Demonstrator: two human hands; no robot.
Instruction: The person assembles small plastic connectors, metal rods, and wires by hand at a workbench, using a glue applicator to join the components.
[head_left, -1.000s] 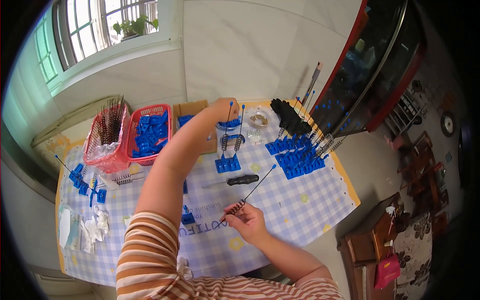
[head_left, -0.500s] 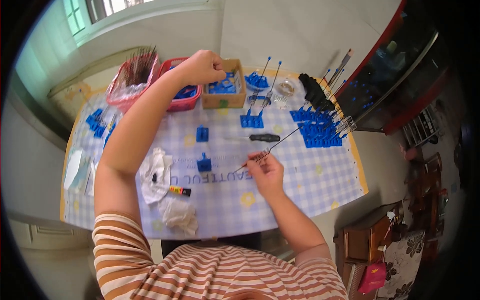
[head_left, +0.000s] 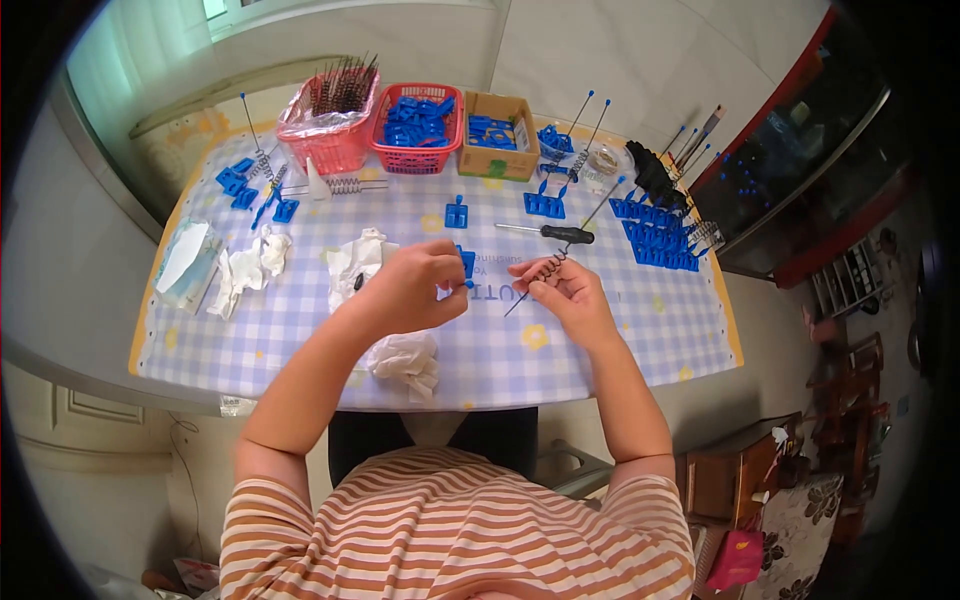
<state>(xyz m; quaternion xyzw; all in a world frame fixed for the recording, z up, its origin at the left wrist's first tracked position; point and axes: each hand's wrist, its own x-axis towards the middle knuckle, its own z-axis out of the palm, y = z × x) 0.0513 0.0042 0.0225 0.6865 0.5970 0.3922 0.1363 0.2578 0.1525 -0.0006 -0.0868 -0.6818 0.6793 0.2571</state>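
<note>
My left hand is closed in a pinch over the middle of the table, with a small blue piece at its fingertips. Just behind those fingers a blue plastic base is partly hidden. To the right, the fingers of my right hand grip a thin dark metal rod with a coiled spring around it. The rod slants up and away, ending in a blue tip. Another blue base lies farther back, beside a black-handled screwdriver.
Along the back stand a pink basket of springs, a red basket of blue parts and a cardboard box. Blue bases cluster at the right near a black glove. Crumpled tissues lie at the left and front.
My left hand has come back from above the cardboard box to near my right hand. The right hand still holds the rod, now tilted more steeply. The whole view has shifted.
</note>
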